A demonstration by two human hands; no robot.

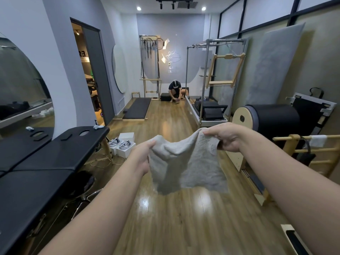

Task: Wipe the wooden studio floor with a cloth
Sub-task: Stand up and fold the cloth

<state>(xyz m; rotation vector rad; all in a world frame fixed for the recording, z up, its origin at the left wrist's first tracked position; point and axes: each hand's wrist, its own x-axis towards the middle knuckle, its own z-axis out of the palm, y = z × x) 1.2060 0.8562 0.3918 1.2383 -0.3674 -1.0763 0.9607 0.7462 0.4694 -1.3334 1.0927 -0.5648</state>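
Observation:
A pale grey terry cloth [185,164] hangs spread out in front of me, well above the glossy wooden floor [176,221]. My left hand [142,155] pinches its upper left edge. My right hand [225,138] grips the upper right corner, held a little higher. The cloth sags between the two hands and its lower edge hangs free, touching nothing.
A black massage table [55,159] runs along the left, with a stool [86,183] and white boxes [122,144] beside it. Pilates equipment, a ladder barrel [266,120] and a reformer frame [207,107], lines the right. A person [174,91] crouches at the far end.

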